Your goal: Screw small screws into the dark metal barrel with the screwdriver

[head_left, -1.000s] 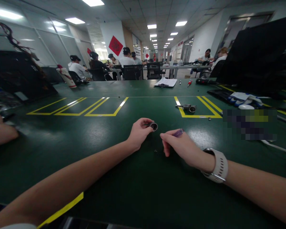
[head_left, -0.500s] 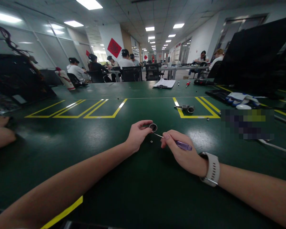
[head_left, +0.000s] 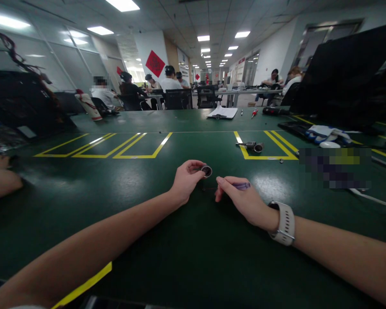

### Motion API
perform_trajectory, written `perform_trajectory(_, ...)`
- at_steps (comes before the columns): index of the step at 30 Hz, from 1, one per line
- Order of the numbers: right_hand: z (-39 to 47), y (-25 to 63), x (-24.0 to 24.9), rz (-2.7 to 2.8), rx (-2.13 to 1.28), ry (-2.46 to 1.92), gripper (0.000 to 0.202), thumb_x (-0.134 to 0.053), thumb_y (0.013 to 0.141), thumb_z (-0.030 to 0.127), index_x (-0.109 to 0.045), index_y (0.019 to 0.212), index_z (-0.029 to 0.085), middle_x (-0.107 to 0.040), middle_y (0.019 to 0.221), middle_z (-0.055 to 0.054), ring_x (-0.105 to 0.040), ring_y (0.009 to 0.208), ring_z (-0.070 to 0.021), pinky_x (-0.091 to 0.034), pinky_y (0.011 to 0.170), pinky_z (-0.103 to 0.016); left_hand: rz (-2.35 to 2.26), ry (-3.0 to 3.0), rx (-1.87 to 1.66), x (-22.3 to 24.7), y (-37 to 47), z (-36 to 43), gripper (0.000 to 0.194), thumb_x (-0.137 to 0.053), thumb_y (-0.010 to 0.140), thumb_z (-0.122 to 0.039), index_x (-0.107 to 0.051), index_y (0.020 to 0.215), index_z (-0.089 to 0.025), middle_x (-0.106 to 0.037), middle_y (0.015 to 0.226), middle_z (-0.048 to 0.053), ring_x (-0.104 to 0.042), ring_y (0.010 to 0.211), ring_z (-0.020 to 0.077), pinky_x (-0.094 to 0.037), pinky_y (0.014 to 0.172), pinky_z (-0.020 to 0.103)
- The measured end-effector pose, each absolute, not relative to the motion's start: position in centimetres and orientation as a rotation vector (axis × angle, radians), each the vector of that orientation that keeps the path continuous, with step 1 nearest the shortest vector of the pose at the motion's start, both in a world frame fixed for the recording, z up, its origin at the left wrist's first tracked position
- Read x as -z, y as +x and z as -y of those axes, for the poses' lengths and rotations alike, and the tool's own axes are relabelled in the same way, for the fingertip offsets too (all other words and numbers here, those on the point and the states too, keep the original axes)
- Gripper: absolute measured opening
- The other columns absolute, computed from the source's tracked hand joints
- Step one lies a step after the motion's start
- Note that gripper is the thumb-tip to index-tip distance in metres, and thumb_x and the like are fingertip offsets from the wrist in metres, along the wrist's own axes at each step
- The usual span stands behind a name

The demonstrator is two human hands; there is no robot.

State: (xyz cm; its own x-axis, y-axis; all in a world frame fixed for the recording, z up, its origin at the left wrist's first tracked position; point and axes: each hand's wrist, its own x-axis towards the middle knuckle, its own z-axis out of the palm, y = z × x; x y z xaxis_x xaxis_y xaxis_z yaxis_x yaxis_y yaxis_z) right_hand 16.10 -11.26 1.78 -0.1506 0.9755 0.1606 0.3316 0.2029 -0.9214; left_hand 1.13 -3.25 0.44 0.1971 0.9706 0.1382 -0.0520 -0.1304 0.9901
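Note:
My left hand [head_left: 188, 180] is closed on a small round metal part [head_left: 206, 171], a hollow cylinder whose dark opening faces me. My right hand [head_left: 239, 195] wears a pale watch strap and grips a screwdriver [head_left: 243, 186] by its clear purple handle. The thin shaft points left and down from the fingertips, and its tip is at a tiny ring [head_left: 203, 189] on the green table, just below the metal part. Whether tip and ring touch is too small to tell.
A metal fitting [head_left: 254, 147] lies within yellow tape at the right, with a small nut [head_left: 281, 161] near it. Gloves [head_left: 328, 134] and a clipboard [head_left: 222, 112] are farther back. Another person's arm [head_left: 1, 182] rests at the left edge.
The screwdriver tip has moved from just below the metal part down to the tiny ring on the table. My right hand has shifted slightly left; my left hand stays nearly still.

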Motion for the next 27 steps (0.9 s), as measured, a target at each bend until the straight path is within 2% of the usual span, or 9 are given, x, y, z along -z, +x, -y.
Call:
perform_trajectory(8, 11.2, 15.8, -1.9, 1.686, -0.993, -1.253, 0.037, -0.040, 0.091, 0.038, -0.059, 0.067, 0.018, -0.062, 0.069, -0.001, -0.057, 0.067, -0.0143, -0.041, 0.064, -0.028, -0.954, 1.374, -1.161, -0.4, 0.9, 3.2, 0.024, -0.068, 0.060, -0.013, -0.059, 0.083, -0.014, -0.066, 0.092, 0.006, -0.062, 0.084, 0.0163, -0.050, 0.079, 0.033)
perform_trajectory(15, 10.9, 15.9, -3.9, 1.748, -0.963, -1.422, 0.039, -0.042, 0.088, 0.032, -0.051, 0.052, 0.019, -0.052, 0.046, 0.003, -0.051, 0.047, -0.0120, -0.038, 0.052, -0.026, -0.946, 1.376, -1.144, -0.3, 0.8, 3.2, 0.024, -0.069, 0.062, -0.016, -0.062, 0.085, -0.013, -0.067, 0.088, 0.005, -0.063, 0.080, 0.0157, -0.050, 0.075, 0.032)
perform_trajectory(19, 11.2, 15.9, -3.7, 1.763, -0.928, -1.442, 0.038, -0.040, 0.088, 0.032, -0.049, 0.053, 0.020, -0.049, 0.045, 0.003, -0.048, 0.045, -0.0115, -0.037, 0.050, -0.026, -0.928, 1.357, -1.155, -0.4, 1.0, 3.2, 0.023, -0.069, 0.061, -0.017, -0.065, 0.084, -0.013, -0.068, 0.081, 0.004, -0.063, 0.076, 0.0159, -0.050, 0.076, 0.033)
perform_trajectory(27, 11.8, 16.1, -1.8, 1.889, -0.488, -1.126, 0.034, -0.038, 0.092, 0.032, -0.054, 0.064, 0.020, -0.058, 0.066, -0.001, -0.054, 0.065, -0.0144, -0.040, 0.069, -0.030, -0.925, 1.322, -1.178, -0.6, 1.2, 3.5, 0.024, -0.069, 0.061, -0.016, -0.069, 0.084, -0.013, -0.070, 0.079, 0.004, -0.064, 0.076, 0.0164, -0.050, 0.078, 0.034)
